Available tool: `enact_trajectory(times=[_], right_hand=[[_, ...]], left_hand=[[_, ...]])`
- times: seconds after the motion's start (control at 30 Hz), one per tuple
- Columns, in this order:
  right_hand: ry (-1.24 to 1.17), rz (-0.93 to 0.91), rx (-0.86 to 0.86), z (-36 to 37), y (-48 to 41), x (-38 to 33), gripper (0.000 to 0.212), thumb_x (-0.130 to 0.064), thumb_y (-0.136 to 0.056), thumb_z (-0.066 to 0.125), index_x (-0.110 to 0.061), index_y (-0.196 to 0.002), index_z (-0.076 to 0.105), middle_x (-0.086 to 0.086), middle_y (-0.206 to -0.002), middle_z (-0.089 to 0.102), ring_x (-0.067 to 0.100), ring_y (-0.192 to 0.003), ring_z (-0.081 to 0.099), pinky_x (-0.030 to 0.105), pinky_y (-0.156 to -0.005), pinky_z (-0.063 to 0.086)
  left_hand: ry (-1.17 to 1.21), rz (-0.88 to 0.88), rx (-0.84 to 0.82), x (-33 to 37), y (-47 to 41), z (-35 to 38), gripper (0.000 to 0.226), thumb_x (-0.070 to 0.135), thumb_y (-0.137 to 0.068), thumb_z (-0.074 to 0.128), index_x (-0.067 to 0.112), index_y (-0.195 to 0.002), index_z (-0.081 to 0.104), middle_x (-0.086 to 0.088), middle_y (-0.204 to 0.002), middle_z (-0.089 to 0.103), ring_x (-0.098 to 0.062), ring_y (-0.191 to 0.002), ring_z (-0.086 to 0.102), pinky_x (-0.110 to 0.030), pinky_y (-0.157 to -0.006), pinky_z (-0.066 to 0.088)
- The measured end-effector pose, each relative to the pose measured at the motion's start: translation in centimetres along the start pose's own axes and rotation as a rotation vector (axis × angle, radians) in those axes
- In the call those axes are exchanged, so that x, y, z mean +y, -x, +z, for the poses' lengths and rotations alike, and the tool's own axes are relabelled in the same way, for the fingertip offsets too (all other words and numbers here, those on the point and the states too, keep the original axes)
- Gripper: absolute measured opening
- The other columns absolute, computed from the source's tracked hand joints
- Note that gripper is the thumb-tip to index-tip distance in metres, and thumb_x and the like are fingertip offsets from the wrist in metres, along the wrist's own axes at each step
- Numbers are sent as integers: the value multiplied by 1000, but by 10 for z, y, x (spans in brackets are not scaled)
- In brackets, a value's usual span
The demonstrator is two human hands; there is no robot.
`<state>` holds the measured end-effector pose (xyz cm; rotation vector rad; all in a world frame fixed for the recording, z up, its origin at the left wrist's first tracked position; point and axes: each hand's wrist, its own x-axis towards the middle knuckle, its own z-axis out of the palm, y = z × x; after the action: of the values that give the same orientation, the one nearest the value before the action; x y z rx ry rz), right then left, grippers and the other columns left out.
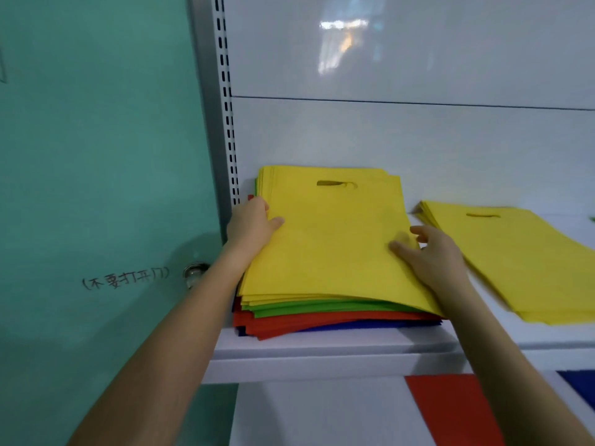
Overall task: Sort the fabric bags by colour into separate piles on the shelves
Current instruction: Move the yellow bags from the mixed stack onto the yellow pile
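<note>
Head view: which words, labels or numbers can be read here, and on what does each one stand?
"(不要打开门)": handwritten in dark ink on the green door, just left of its round knob.
Yellow bags and white shelf: no text to be seen on them.
</note>
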<state>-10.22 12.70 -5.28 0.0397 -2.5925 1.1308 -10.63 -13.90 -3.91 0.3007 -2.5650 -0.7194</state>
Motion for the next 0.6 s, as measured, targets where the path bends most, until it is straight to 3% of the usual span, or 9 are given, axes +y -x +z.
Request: enact_trajectory(times=[0.1, 0.27, 0.4, 0.6], right_hand=[[-4, 4, 9, 1, 2, 1, 53, -32, -84, 66, -7, -128, 51, 16, -127, 54, 30, -119, 47, 38, -97, 38], [31, -71, 75, 2, 3, 2, 48, -30, -83, 67, -12, -126, 54, 13, -125, 54, 30, -115, 47, 38, -96, 37], [-45, -119, 76, 0, 8, -1, 46, -19, -84, 67, -13, -127, 52, 5, -109, 52, 15, -94, 47, 25, -79, 34], [-196, 0, 99, -8, 8, -1, 45, -14, -87, 62, -13, -130, 47, 5, -91, 55, 18, -85, 51, 29, -75, 37]], left_hand=[[70, 18, 90, -3, 1, 6, 40, 28, -84, 65, 5, -116, 56, -8, -112, 60, -23, -103, 55, -27, -78, 40], [210, 43, 148, -10, 1, 11, 36, 21, -81, 69, 6, -111, 58, -7, -111, 62, -17, -97, 55, -23, -78, 40], [381, -1, 100, -13, 0, 10, 36, 14, -79, 71, 4, -110, 57, -8, -110, 62, -12, -93, 53, -22, -79, 40], [430, -50, 66, -13, -7, 3, 31, 16, -83, 67, 1, -110, 60, -11, -110, 62, -14, -91, 52, -23, -76, 39]])
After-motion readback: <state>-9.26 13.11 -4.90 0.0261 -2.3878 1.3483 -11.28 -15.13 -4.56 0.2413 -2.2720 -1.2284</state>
